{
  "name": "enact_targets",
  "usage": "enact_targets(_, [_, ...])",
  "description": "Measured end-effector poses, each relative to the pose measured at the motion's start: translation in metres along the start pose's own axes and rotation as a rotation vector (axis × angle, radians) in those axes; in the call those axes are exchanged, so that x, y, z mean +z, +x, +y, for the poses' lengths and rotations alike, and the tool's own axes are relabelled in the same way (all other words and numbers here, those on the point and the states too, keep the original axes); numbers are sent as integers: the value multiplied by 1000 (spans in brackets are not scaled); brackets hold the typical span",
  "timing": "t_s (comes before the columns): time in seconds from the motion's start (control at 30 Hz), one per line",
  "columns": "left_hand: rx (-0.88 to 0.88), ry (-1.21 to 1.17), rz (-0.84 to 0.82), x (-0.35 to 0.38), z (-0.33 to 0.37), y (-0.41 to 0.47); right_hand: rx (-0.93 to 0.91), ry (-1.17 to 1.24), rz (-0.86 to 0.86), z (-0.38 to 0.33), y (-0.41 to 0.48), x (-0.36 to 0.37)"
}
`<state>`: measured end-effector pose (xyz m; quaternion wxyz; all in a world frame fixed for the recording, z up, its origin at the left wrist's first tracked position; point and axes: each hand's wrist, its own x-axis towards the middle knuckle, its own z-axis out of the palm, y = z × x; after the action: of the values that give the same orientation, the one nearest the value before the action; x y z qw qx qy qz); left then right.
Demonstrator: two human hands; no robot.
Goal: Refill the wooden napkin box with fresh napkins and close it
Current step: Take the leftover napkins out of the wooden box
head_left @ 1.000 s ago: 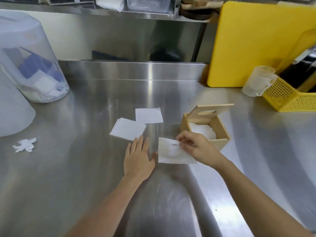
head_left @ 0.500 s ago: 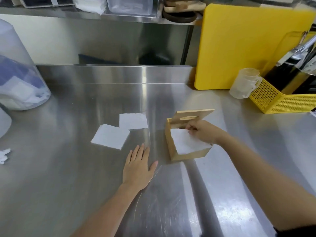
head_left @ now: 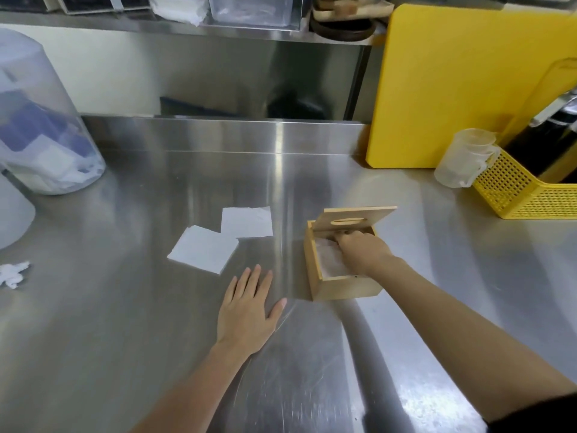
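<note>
The wooden napkin box (head_left: 340,287) stands on the steel counter right of centre, its slotted lid (head_left: 352,217) tipped up at the back. My right hand (head_left: 363,251) reaches down inside the box, fingers curled onto a white napkin (head_left: 327,265) lying within. Two more white napkins lie flat on the counter to the left: a thicker one (head_left: 203,253) and a thinner one (head_left: 246,221) behind it, their corners overlapping. My left hand (head_left: 246,310) rests palm down on the counter, fingers spread, holding nothing, between the loose napkins and the box.
A yellow cutting board (head_left: 462,85) leans at the back right beside a clear measuring jug (head_left: 465,157) and a yellow mesh basket (head_left: 524,189). A translucent bin (head_left: 40,126) stands at the left, with a crumpled paper scrap (head_left: 12,273) near the left edge.
My right hand carried a napkin from the counter in front of the box up and into the box, and now presses it inside. My left hand stayed flat on the counter.
</note>
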<state>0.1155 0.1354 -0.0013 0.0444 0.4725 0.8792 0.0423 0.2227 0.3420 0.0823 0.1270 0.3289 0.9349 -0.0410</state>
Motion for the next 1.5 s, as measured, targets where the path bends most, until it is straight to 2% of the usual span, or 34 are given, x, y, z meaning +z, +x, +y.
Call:
enact_targets(0.1, [-26,-20,26,1,-1,-3,-17,-55,49,2,-6,-1])
enact_targets(0.23, [-75,-90,110,-5,-13,-7,-49,-151,246,3,-16,-10])
enact_targets(0.4, [-205,-108,182,-17,-44,-13,-217,23,440,-25,-29,-33])
enact_targets(0.63, [-395,-89,160,-16,-106,-28,-351,200,293,-104,-13,-37])
enact_targets(0.8, [-420,-69,121,-9,-130,-38,-371,223,139,-151,19,-5])
enact_targets(0.97, [-432,-58,76,-9,-131,-34,-460,90,141,-184,41,24])
enact_targets(1.1, [-424,-51,80,-6,-132,-33,-436,43,90,-199,47,35])
enact_targets(1.3, [-383,-52,88,-3,-131,-31,-397,-126,299,-199,38,40])
enact_targets(1.37, [-368,-51,95,-5,-127,-31,-379,-172,299,-194,32,38])
enact_targets(1.43, [-378,-54,109,-4,-130,-31,-362,-140,314,-193,30,34])
enact_targets(1.5, [-396,-59,114,-3,-135,-32,-325,-4,314,-187,27,31])
